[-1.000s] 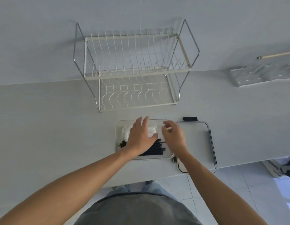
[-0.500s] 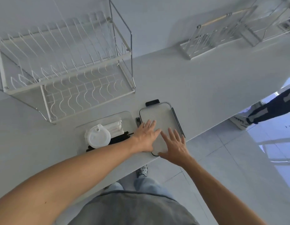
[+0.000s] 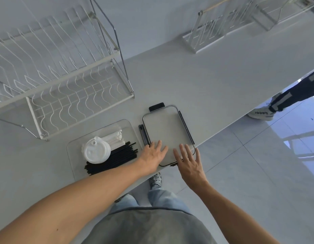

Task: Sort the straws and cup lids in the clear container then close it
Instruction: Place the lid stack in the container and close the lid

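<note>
The clear container (image 3: 130, 127) lies open on the white counter. Inside it, a white cup lid (image 3: 96, 152) rests on top of black straws (image 3: 117, 155), with white straws (image 3: 114, 138) behind them. To its right lies the container's flat lid (image 3: 166, 127), clear with dark clasps on its edges. My left hand (image 3: 152, 155) rests flat on the lid's near left corner, fingers spread. My right hand (image 3: 189, 161) lies flat over the lid's near right corner at the counter's edge, fingers apart. Neither hand grips anything.
A white two-tier wire dish rack (image 3: 61, 81) stands behind the container. Smaller wire racks (image 3: 212, 29) sit at the far right of the counter. The counter's edge (image 3: 223, 129) runs diagonally past the lid; another person's leg and shoe (image 3: 268, 110) are on the tiled floor beyond it.
Both hands left the container's contents and moved right onto the separate lid. The view swung to the right. Over the last half second the hands have barely shifted.
</note>
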